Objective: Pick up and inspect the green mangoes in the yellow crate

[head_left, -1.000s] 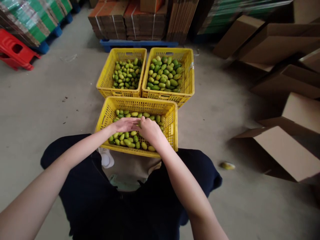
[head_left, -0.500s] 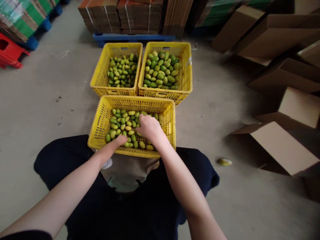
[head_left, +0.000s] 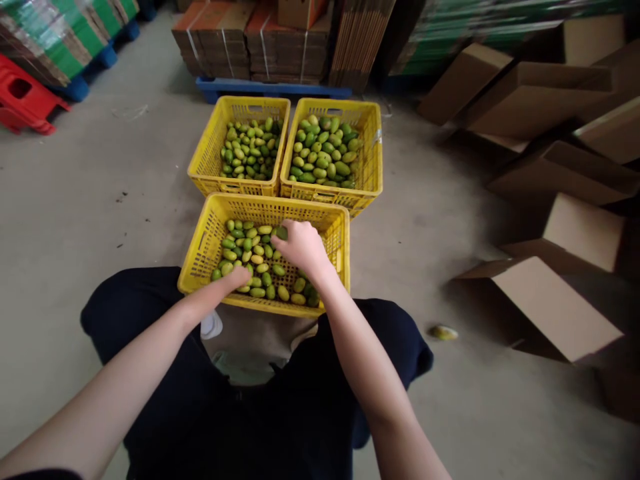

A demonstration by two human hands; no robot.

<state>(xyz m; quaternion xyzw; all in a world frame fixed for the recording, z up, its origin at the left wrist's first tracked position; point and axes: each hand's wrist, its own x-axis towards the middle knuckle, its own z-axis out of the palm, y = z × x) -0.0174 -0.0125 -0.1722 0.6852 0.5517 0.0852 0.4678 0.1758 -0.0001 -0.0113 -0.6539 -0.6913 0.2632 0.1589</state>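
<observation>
A yellow crate (head_left: 344,253) stands between my knees, with a layer of green and yellowish oval fruits (head_left: 257,250) on its slotted bottom. My right hand (head_left: 300,243) is over the crate's right half, its fingers closed round a green fruit (head_left: 282,233) that shows at the fingertips. My left hand (head_left: 239,277) reaches in at the front left, low against the fruits; its fingers are mostly hidden, so I cannot tell whether it holds one.
Two more yellow crates (head_left: 200,150) (head_left: 373,157) with fruits stand behind. Flattened cartons (head_left: 220,50) lie on a blue pallet (head_left: 275,88). Open cardboard boxes (head_left: 555,300) are at the right, a loose fruit (head_left: 443,332) on the floor, a red stool (head_left: 25,97) at the left.
My right hand has shifted slightly, and a green fruit now shows in its fingers. Fruits at the crate's front right are more visible. My left hand has moved slightly left. The whole view has shifted a little.
</observation>
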